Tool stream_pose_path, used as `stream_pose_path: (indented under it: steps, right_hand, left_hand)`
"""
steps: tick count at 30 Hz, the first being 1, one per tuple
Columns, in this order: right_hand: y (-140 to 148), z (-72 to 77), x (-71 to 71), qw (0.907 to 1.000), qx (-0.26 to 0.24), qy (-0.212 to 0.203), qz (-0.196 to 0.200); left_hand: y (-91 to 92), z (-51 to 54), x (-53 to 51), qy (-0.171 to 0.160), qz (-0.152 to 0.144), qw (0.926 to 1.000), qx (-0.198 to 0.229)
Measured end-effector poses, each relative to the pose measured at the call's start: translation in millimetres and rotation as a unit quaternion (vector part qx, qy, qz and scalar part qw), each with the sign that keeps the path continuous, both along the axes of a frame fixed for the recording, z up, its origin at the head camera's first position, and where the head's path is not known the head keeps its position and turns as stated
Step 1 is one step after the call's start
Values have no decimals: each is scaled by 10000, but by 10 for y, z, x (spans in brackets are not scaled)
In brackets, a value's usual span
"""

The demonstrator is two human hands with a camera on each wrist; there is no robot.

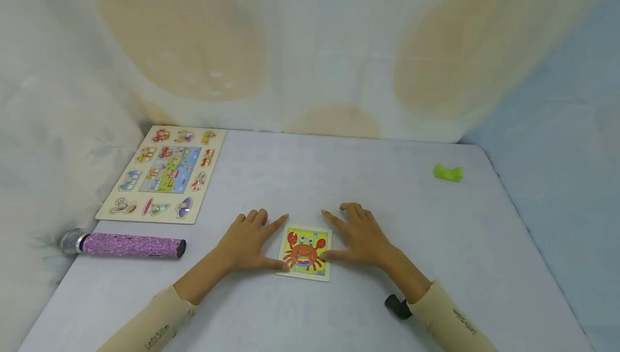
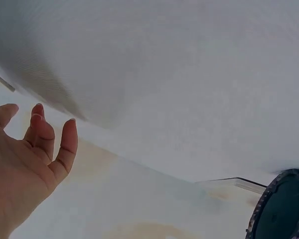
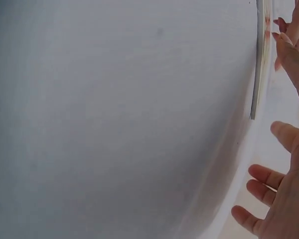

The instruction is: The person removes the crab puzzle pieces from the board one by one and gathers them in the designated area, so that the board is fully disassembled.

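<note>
Here, we find the small square crab puzzle (image 1: 305,250) lying flat on the white table (image 1: 310,180), near its front edge and between our two hands. Our left hand (image 1: 247,241) has its thumb over the puzzle's lower left corner, while its forefinger points past the upper left corner; its fingers are spread, the others slightly bent. Our right hand (image 1: 363,239) mirrors it: the thumb tip meets the puzzle's right edge, the forefinger stretches just beyond the upper right corner, and the fingers are spread too. Neither hand pinches the puzzle, and we cannot tell how firmly either thumb presses.

Off to the left, we see a microphone (image 1: 131,245) with a purple glittery handle, its silver head pointing away from our left hand. Just behind it, toward the far left corner, lies a large puzzle board (image 1: 188,177) with vehicle and toy pictures around a printed scene. A bright green object (image 1: 448,173) sits well apart, near the far right corner, and a black object (image 1: 398,307) lies beside our right sleeve (image 1: 450,319). Behind the table we have a pale cloth (image 1: 329,45) patterned with large tan shapes.
</note>
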State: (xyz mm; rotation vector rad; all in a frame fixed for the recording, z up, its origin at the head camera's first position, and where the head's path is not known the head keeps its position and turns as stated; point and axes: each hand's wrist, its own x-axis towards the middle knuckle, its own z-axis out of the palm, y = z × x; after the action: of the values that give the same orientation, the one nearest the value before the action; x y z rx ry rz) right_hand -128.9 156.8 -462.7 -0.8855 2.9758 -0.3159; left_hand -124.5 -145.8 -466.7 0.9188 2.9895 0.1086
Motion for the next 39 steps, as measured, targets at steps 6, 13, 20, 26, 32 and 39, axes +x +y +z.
stream_pose_path:
  steps: [6, 13, 20, 26, 32, 39]
  right_hand:
    - [-121, 16, -45, 9985, -170, -214, 468]
    - [-274, 45, -134, 9943, -287, -473, 915]
    - [-398, 17, -216, 9910, -217, -513, 1219]
    - [-458, 14, -243, 9892, -180, -471, 1377]
    - [-508, 35, -238, 9900, -23, -370, 1359]
    - [-563, 57, -256, 9895, 114, -412, 1378]
  left_hand:
    - [-25, -13, 34, -122, -78, 9999, 40]
    - [-52, -44, 34, -95, -102, 9999, 19]
    - [-46, -57, 22, -154, -144, 9997, 89]
    - [-33, -58, 24, -163, -170, 9996, 133]
    - [-29, -57, 35, -102, -194, 9996, 173]
    - [-22, -62, 45, -81, -152, 9996, 245]
